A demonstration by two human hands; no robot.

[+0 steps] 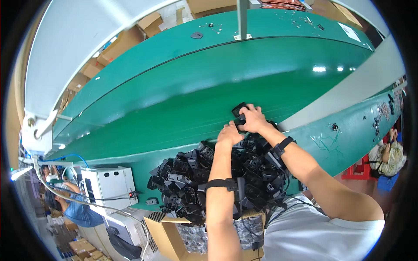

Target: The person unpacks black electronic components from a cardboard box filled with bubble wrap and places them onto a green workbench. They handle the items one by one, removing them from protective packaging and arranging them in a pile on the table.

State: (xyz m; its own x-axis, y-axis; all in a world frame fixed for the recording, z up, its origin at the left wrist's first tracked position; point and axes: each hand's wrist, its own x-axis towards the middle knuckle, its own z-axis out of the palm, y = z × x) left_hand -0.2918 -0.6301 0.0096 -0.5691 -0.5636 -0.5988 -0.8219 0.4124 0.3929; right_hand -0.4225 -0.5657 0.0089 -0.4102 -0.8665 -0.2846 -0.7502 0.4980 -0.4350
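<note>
Both my hands meet on a small black plastic part at the near edge of the green conveyor belt. My right hand grips the part from the right, fingers curled over it. My left hand touches it from below, fingers closed against its lower side. Just below my hands lies a big pile of black plastic parts heaped on the green bench edge. Each wrist carries a black strap.
A white machine with cables stands left of the pile. An open cardboard box of bagged parts sits below it. A person in blue is at lower left, another person at the right. Cardboard boxes line the far side.
</note>
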